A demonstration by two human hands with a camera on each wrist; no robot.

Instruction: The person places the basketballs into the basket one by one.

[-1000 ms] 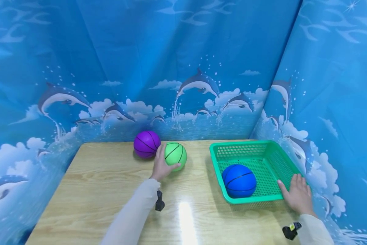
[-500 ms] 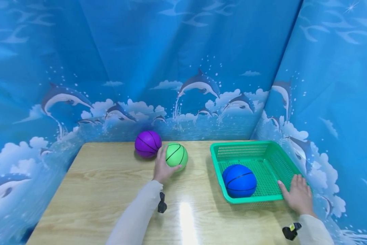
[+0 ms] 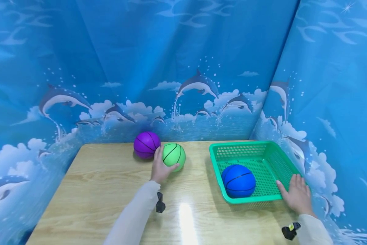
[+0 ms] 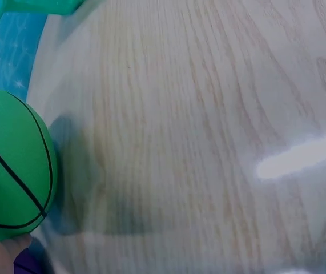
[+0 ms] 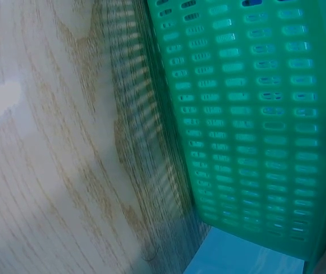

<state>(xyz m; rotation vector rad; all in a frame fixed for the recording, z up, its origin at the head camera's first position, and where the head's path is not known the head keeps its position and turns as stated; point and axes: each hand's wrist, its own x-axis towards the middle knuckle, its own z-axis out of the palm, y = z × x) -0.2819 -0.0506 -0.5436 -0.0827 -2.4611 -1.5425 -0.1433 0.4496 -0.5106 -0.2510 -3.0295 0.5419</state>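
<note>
My left hand (image 3: 161, 167) holds a green basketball (image 3: 175, 157) with black lines, fingers along its left side and thumb across its front. In the left wrist view, part of the green ball (image 4: 15, 165) shows at the left edge, with bits of the hand against it. A purple basketball (image 3: 146, 145) sits right behind those fingers. My right hand (image 3: 298, 196) rests on the near right corner of a green plastic basket (image 3: 248, 200), its fingers straight along the rim. Inside the basket, at its near left, lies a blue basketball (image 3: 238, 181).
Everything stands on a light wooden table (image 3: 110, 190) with a bright light reflection near the front. Blue dolphin-printed sheets (image 3: 125, 68) rise close behind the table and along its right side. The basket's slotted side wall (image 5: 242, 131) fills much of the right wrist view.
</note>
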